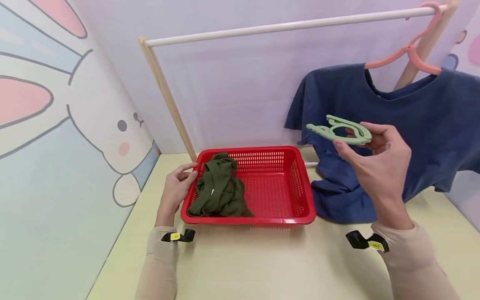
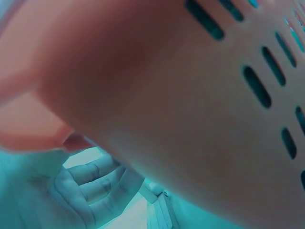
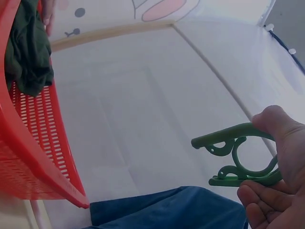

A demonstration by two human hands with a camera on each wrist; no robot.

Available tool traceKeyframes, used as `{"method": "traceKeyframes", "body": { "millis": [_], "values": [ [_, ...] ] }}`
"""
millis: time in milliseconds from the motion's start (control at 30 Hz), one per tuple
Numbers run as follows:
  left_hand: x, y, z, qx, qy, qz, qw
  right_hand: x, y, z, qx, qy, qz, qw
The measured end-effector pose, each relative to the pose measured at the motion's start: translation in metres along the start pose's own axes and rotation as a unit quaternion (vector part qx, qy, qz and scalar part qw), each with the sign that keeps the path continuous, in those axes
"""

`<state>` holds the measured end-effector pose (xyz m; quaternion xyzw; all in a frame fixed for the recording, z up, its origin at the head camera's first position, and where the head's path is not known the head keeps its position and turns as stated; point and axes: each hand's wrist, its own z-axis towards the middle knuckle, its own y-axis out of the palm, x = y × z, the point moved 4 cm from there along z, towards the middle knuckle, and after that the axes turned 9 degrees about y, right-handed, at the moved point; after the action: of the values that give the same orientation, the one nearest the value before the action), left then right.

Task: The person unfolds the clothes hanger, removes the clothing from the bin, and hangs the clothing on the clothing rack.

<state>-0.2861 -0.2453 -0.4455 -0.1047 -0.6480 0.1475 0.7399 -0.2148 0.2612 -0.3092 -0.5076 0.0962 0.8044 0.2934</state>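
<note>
My right hand (image 1: 386, 162) pinches a green folding hanger (image 1: 350, 141), its arms folded together, above and right of the basket. In the right wrist view the thumb lies on one arm of the folding hanger (image 3: 226, 136) and the fingers on the other. On the left, my left hand (image 1: 175, 187) holds the rim of a red plastic basket (image 1: 249, 221). From the left wrist, its fingers (image 2: 97, 183) show beside the basket wall (image 2: 181, 119), partly hidden by it. A crumpled dark green garment (image 1: 221, 187) lies in the basket's left half.
A clothes rack with a white rail (image 1: 262, 30) and wooden posts stands behind the basket. At its right end a navy T-shirt (image 1: 337, 100) hangs on a pink hanger (image 1: 412, 50), its lower part bunched on the table (image 1: 262, 266). A rabbit-print wall (image 1: 90, 137) borders the left side.
</note>
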Motion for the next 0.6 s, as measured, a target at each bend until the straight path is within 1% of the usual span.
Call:
{"method": "traceKeyframes", "body": {
  "millis": [100, 200, 400, 600],
  "values": [
    [-0.001, 0.001, 0.001, 0.003, 0.002, 0.001, 1.0000, 0.004, 0.010, 0.003, -0.012, -0.008, 0.018, 0.9997],
    [0.000, 0.001, 0.001, 0.004, 0.005, 0.000, 1.0000, 0.005, 0.016, 0.004, -0.015, -0.011, 0.019, 0.9996],
    [0.002, 0.000, 0.001, 0.004, 0.009, 0.000, 0.9999, 0.008, 0.022, 0.003, -0.022, -0.015, 0.013, 0.9996],
    [0.001, 0.001, 0.000, 0.004, 0.011, 0.001, 0.9999, 0.011, 0.025, 0.001, -0.030, -0.019, 0.025, 0.9991]
  ]
}}
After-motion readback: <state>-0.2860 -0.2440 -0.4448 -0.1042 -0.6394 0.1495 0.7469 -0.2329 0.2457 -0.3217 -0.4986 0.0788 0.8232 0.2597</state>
